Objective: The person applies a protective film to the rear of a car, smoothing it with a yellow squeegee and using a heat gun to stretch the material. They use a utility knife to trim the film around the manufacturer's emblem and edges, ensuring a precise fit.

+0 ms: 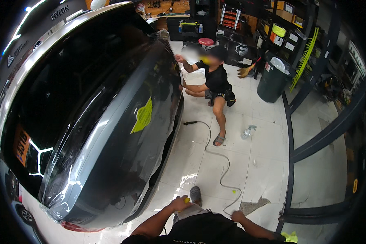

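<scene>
Your left grip (179, 204) is curled in front of your body, low in the view, with its fingers closed on a small yellow piece (187, 200). The piece shows at the finger side of that hand, just above your pale shorts and near your grey shoe (195, 195); most of it is hidden, so I can't make out what it is. Your right grip (238, 217) hangs at your other side, well apart from the left, beside the lower end of a grey cord (228, 165). I can't tell whether its fingers are spread or pressed together, or whether they touch the cord, which winds up the white floor (264, 158) to a black end piece.

To your left stands a dark grey vehicle (105, 130), its rear panel bearing a yellow-green winged shape (142, 117). Beyond, a co-worker (218, 75) in black crouches at the vehicle's far edge, both arms stretched toward it. A clear spray bottle (246, 133) stands near the co-worker's sandal (219, 140). Further right are a straw broom (245, 72) and a dark green bin (271, 84) with a pale liner.
</scene>
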### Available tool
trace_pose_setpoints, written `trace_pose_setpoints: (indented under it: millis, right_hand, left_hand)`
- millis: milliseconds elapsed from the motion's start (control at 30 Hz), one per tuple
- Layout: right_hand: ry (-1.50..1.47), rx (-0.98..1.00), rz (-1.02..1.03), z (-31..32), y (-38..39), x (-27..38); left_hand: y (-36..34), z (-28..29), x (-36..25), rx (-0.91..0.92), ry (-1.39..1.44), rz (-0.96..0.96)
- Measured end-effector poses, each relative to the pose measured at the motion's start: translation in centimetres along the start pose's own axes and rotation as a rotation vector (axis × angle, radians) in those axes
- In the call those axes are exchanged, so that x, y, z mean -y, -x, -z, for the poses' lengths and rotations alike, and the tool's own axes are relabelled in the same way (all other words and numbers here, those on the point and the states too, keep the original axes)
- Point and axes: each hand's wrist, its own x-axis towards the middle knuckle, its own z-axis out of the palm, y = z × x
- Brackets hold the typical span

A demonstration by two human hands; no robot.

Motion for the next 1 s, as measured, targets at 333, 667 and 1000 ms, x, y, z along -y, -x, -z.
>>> trace_pose_setpoints:
  millis: [333, 667, 1000]
  right_hand:
    - [-0.733, -0.553, -0.289, 3.3, -0.7, -9.1]
    - [-0.127, -0.09, 0.437, 26.3, -7.4, -13.5]
    - [-0.109, 0.074, 1.386, 25.2, -20.9, -21.9]
  left_hand:
    - [-8.0, -1.4, 6.0, 0.165, -0.222, -0.042]
    - [-0.8, -19.4, 0.5, -0.033, 0.113, 0.111]
    - [-1.5, -15.0, -21.9, -0.671, 1.36, 0.521]
